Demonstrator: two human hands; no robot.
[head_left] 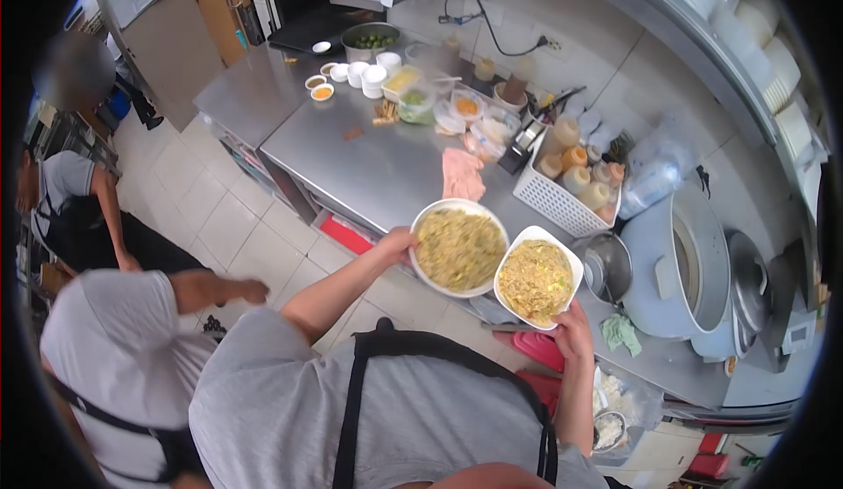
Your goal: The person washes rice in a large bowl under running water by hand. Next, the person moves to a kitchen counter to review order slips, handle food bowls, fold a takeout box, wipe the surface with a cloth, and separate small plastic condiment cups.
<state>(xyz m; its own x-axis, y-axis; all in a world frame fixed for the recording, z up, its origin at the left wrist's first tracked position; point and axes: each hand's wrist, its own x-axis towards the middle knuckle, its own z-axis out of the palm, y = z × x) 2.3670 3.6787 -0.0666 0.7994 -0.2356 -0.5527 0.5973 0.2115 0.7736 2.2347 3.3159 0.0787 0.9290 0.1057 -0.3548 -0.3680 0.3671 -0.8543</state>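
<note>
Round bowl (450,293) left, square bowl (572,266) right, by the counter (342,168). My left hand (399,245) and right hand (575,331) curl fingers round their outer sides, likely so no food (536,276) spills; hidden tips, I cannot tell.

A commercial kitchen: long silver metal counter (329,168), white perforated plastic basket (555,197) of pale squeeze bottles (576,180) at right, black-aproned co-worker (118,335) at left.

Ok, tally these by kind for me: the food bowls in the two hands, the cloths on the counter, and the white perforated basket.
Food bowls: 2 (round white bowl in the left hand, square white bowl in the right hand)
Cloths: 2 (crumpled pink cloth, crumpled pale green cloth)
White perforated basket: 1
Total: 5
</note>
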